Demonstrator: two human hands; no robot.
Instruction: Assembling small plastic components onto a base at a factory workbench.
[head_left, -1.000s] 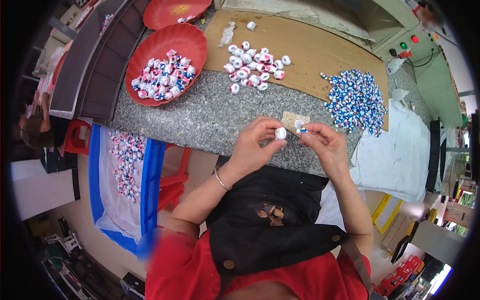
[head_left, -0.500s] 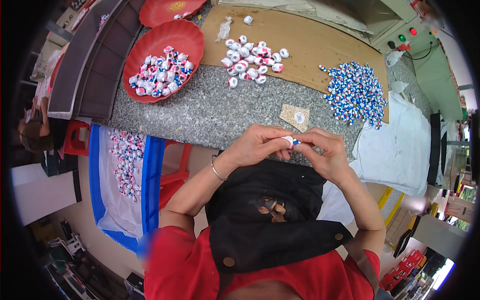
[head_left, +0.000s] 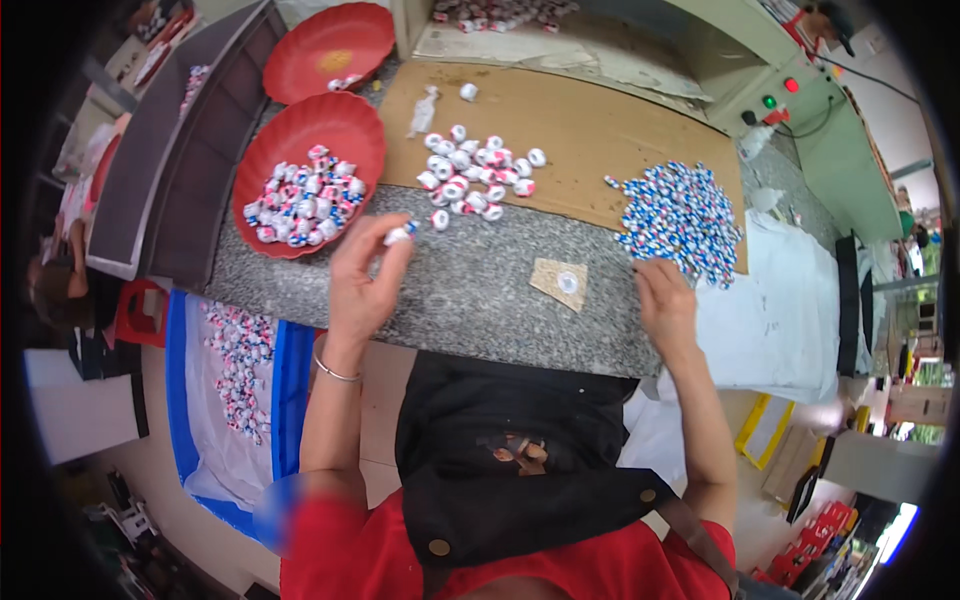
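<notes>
Between the thumb and fingers of my left hand (head_left: 366, 280) is a small white figure piece (head_left: 398, 235) with a blue part on it. This hand is beside the near red scalloped dish (head_left: 368, 165), which holds several white, pink and blue pieces. My right hand (head_left: 668, 308) touches the near edge of a pile of small blue and white parts (head_left: 682, 215). Its fingers are bent together, and whatever lies between the tips is hidden. A group of white and pink round pieces (head_left: 465, 175) lies between the dish and the pile, partly on cardboard.
A sheet of cardboard (head_left: 570, 130) covers the back of the granite table (head_left: 470, 310). A chipped speckled tile (head_left: 560, 283) lies near the front edge. Another red dish (head_left: 300, 55) stands behind. A blue crate (head_left: 290, 390) with more pieces is at the left, below the table.
My hands were together in front of me over the small piece. They have parted: the left carried the piece toward the red dish, and the right went to the blue pile.
</notes>
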